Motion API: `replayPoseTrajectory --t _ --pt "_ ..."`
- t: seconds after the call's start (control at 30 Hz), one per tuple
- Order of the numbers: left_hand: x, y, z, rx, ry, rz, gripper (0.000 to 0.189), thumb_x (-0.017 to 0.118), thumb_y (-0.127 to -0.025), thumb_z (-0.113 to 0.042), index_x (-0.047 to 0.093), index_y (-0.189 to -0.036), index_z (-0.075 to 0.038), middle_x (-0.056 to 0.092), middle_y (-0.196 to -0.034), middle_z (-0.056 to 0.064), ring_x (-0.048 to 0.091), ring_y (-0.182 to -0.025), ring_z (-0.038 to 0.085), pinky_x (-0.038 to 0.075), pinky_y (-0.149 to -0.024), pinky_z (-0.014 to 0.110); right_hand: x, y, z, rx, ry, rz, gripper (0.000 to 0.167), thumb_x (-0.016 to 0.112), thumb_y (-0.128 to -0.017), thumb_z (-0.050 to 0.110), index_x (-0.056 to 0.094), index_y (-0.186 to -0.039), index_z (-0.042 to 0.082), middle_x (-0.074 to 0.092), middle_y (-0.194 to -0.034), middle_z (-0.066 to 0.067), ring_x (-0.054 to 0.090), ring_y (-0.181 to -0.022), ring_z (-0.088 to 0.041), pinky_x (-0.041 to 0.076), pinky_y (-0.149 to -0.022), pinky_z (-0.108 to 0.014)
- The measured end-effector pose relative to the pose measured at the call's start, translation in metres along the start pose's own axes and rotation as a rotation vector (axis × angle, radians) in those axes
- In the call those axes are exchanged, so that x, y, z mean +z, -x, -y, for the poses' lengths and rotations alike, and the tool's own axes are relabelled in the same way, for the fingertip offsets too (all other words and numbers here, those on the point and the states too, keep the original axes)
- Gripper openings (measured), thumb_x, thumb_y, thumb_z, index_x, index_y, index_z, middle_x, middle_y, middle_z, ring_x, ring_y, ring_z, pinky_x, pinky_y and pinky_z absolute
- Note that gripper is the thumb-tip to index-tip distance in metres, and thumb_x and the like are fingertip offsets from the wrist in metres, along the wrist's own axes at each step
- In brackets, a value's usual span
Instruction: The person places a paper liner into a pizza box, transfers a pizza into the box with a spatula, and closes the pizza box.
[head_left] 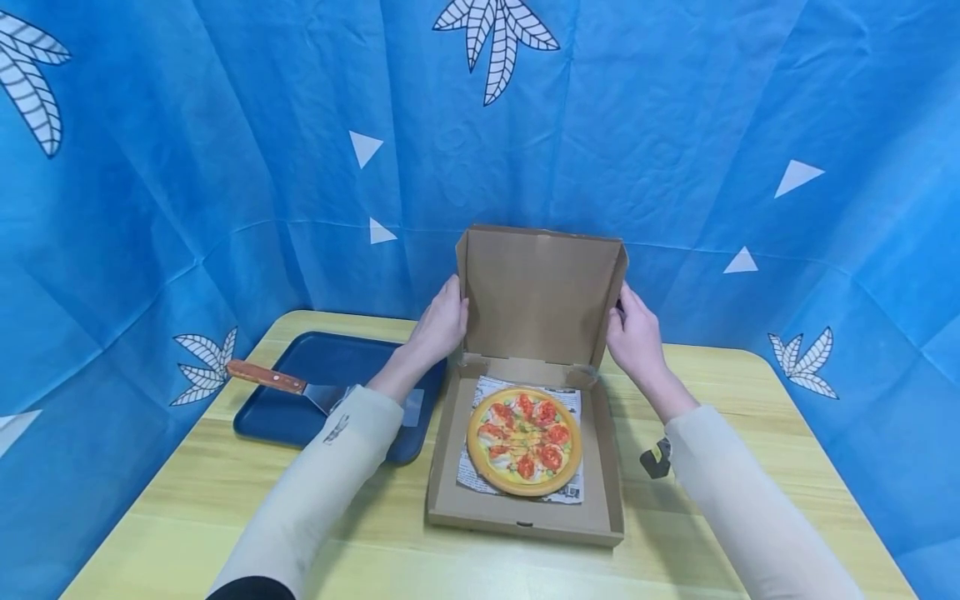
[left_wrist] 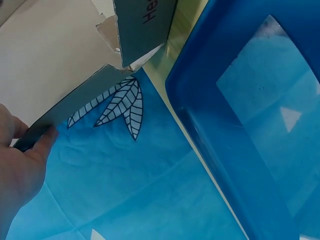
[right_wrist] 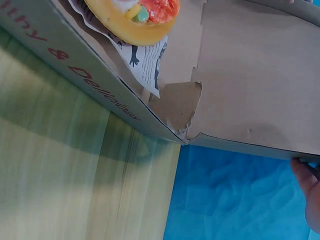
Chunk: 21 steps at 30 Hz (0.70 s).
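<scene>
An opened cardboard pizza box (head_left: 447, 500) stands on the table, its lid (head_left: 536, 292) raised upright at the back. Inside lies a round pizza (head_left: 524, 442) with red and white toppings, on a sheet of printed paper (head_left: 573, 492). My left hand (head_left: 441, 321) grips the left side flap of the lid, the edge between thumb and fingers in the left wrist view. At the opposite side, my right hand (head_left: 634, 333) holds the lid's right flap; only part of this hand shows in the right wrist view (right_wrist: 312, 192).
Left of the box lies a dark blue tray (head_left: 315, 354), partly behind the left forearm. A spatula with a wooden handle (head_left: 266, 377) rests across it. Blue patterned cloth (head_left: 645, 108) hangs behind and beside the wooden table (head_left: 712, 392).
</scene>
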<state>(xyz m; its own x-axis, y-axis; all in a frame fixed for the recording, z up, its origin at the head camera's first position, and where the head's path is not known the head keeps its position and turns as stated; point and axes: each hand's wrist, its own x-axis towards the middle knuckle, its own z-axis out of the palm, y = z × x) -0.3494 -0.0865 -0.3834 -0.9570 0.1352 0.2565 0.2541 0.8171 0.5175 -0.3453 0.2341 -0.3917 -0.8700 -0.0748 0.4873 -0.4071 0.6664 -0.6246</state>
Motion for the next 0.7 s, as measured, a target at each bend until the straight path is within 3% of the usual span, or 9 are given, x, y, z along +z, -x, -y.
replayPoseTrajectory --t 0.1,0.27,0.43,0.57,0.7 --pt "-0.003 0.004 -0.002 0.021 0.006 0.007 0.054 0.042 -0.113 -0.017 0.024 -0.159 0.005 0.035 -0.163 0.024 0.037 -0.15 0.037 0.037 -0.118 0.049 -0.002 0.003 0.002 -0.032 0.004 -0.018 0.056 0.043 -0.103 -0.002 0.035 -0.159 -0.002 0.044 -0.156 -0.027 0.046 -0.141 -0.046 0.04 -0.113 -0.059" --pt "-0.005 0.011 -0.002 0.08 -0.003 -0.004 0.047 0.037 -0.114 -0.016 0.028 -0.155 0.007 0.044 -0.151 0.025 0.048 -0.139 0.037 0.044 -0.113 0.049 -0.006 0.008 0.006 -0.059 0.001 -0.033 0.054 0.044 -0.104 -0.003 0.037 -0.157 -0.004 0.045 -0.155 -0.027 0.047 -0.14 -0.046 0.042 -0.112 -0.058" --pt "-0.007 0.017 -0.003 0.144 -0.003 -0.028 0.035 0.038 -0.113 -0.012 0.038 -0.143 0.006 0.051 -0.128 0.022 0.057 -0.11 0.033 0.055 -0.091 0.045 -0.01 0.012 0.011 -0.065 -0.009 -0.04 0.052 0.044 -0.104 -0.004 0.039 -0.156 -0.005 0.045 -0.156 -0.027 0.046 -0.141 -0.046 0.042 -0.112 -0.058" --pt "-0.01 0.021 -0.004 0.18 -0.001 -0.04 0.025 0.038 -0.113 -0.01 0.043 -0.132 0.005 0.051 -0.117 0.019 0.055 -0.098 0.031 0.054 -0.079 0.043 -0.012 0.016 0.015 -0.06 -0.021 -0.044 0.053 0.046 -0.103 -0.004 0.04 -0.155 -0.005 0.046 -0.155 -0.027 0.047 -0.14 -0.046 0.043 -0.11 -0.058" --pt "-0.011 0.025 -0.005 0.175 -0.001 -0.03 0.028 0.036 -0.113 -0.012 0.042 -0.136 0.004 0.05 -0.123 0.019 0.055 -0.107 0.031 0.055 -0.09 0.044 -0.014 0.02 0.016 -0.04 -0.032 -0.045 0.054 0.046 -0.103 -0.004 0.04 -0.157 -0.002 0.048 -0.153 -0.027 0.049 -0.138 -0.046 0.045 -0.109 -0.057"
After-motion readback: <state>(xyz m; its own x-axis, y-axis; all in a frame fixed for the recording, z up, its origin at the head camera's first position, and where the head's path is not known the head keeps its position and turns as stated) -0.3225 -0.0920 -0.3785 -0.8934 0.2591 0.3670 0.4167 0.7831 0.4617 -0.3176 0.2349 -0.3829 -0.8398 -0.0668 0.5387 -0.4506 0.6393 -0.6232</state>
